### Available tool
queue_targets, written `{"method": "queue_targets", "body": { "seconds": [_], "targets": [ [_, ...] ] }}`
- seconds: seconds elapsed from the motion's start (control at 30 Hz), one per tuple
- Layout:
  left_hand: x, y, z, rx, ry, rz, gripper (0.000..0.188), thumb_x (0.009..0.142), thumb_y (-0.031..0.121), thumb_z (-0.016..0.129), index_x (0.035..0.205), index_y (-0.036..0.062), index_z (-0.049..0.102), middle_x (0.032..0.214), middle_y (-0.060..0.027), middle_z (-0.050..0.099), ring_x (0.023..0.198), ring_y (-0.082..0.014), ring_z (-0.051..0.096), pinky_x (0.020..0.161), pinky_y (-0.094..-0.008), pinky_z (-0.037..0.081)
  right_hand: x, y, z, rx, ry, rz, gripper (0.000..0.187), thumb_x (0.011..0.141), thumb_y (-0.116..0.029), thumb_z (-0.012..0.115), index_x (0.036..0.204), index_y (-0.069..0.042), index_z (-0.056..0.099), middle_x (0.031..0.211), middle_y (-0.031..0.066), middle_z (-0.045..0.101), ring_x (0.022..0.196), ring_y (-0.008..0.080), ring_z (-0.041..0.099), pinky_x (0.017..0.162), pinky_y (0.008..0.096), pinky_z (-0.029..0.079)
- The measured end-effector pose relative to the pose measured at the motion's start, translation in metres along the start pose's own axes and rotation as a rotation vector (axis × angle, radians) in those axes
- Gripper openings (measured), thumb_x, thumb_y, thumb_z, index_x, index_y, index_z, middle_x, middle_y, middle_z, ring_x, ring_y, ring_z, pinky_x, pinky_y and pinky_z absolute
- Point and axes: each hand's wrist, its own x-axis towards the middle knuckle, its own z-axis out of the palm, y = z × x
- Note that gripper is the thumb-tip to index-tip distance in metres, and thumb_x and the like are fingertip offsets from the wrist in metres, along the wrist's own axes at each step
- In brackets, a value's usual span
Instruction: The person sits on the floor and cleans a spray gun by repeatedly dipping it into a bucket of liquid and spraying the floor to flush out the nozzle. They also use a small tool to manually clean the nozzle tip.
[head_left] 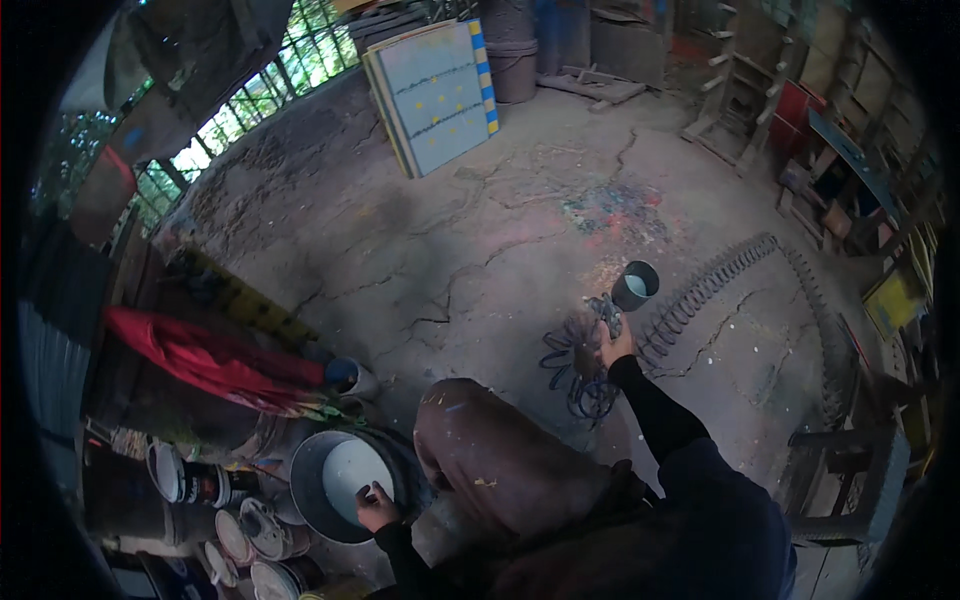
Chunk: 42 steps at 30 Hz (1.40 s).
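My right hand is closed around a metal spray gun, its arm stretched forward over the floor. A dark open cup with pale liquid inside is at the gun's far side. Below the hand hangs a bunched part of the dark coiled air hose. My left hand is at the right rim of a large black bucket, which holds white liquid. Its fingers are curled, with something dark between them; what they hold, if anything, is too small to make out.
Several paint pails crowd the lower left, near a red cloth. The hose stretches right over the cracked, paint-stained floor. Painted panels lean at the back; a dark stool-like frame stands at right and wooden racks beyond.
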Motion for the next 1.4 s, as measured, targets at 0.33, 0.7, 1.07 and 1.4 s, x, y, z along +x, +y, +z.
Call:
{"method": "queue_targets", "body": {
  "seconds": [0.33,0.7,1.07,1.4],
  "targets": [
    [-0.008,0.021,-0.009,-0.069,0.007,-0.019,0.029,0.08,0.027,0.063,0.089,-0.0001,0.06,0.067,-0.016,0.063,0.063,-0.0294,0.062,0.06,-0.0393,0.047,-0.075,0.021,0.161,0.059,-0.567,-0.354,0.045,0.086,-0.02,0.057,0.125,-0.005,0.042,0.111,0.0179,0.057,0.1,0.0241,0.056,0.085,0.0314,0.043],
    [-0.008,0.021,-0.006,-0.093,0.04,0.026,0.029,0.078,0.025,0.063,0.088,-0.0019,0.059,0.063,-0.0158,0.061,0.06,-0.0319,0.061,0.059,-0.0405,0.047,-0.111,-0.085,0.283,0.177,-0.687,-0.401,0.04,0.087,-0.022,0.055,0.124,-0.01,0.043,0.077,0.0096,0.059,0.048,0.0153,0.054,0.045,0.0299,0.046],
    [-0.008,0.023,-0.009,-0.12,-0.004,-0.002,0.029,0.078,0.025,0.062,0.088,-0.0017,0.059,0.064,-0.0156,0.061,0.061,-0.0323,0.061,0.061,-0.0411,0.047,-0.094,-0.076,0.397,0.054,-0.478,-0.741,0.047,0.086,-0.022,0.057,0.128,-0.01,0.038,0.07,0.0093,0.059,0.047,0.0165,0.056,0.044,0.0309,0.047],
    [-0.008,0.029,-0.012,-0.112,-0.015,-0.029,0.031,0.078,0.027,0.065,0.09,-0.0018,0.06,0.064,-0.0157,0.063,0.059,-0.0302,0.062,0.06,-0.0391,0.048,-0.016,-0.11,0.433,-0.008,-0.194,-0.874,0.047,0.087,-0.022,0.053,0.129,-0.012,0.035,0.067,0.0139,0.058,0.047,0.0216,0.056,0.047,0.035,0.046]
  ]
}}
